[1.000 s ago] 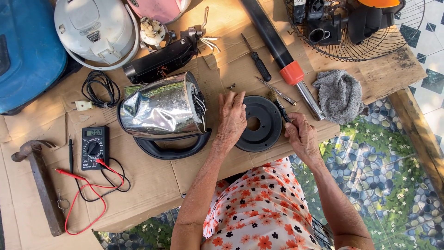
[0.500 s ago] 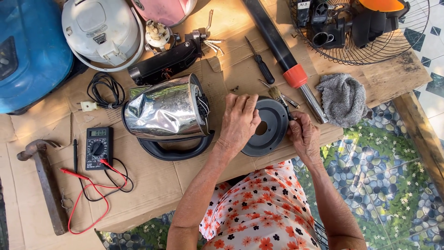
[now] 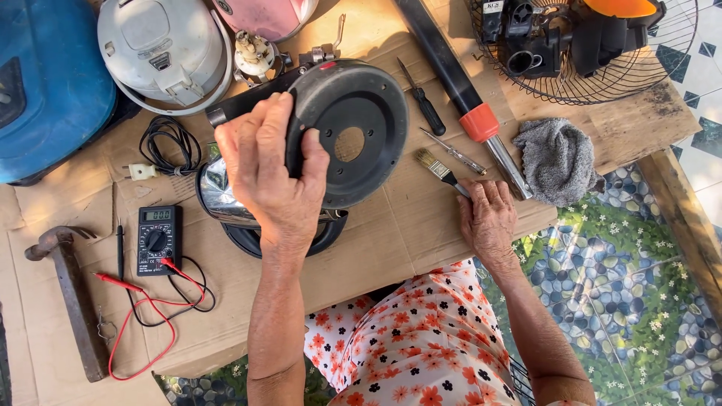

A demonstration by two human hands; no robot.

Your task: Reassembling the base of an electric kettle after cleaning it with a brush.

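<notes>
Left hand [image 3: 274, 177] clamped on the nine-o'clock rim of a round black plastic base plate with a centre hole [image 3: 353, 131], lifted above the shiny steel kettle body [image 3: 218, 195]. Likely light, stiff, smooth; best gripped at the rim. Right hand [image 3: 489, 218], at four o'clock, fingers curled on a small bristle brush [image 3: 440, 169].
</notes>
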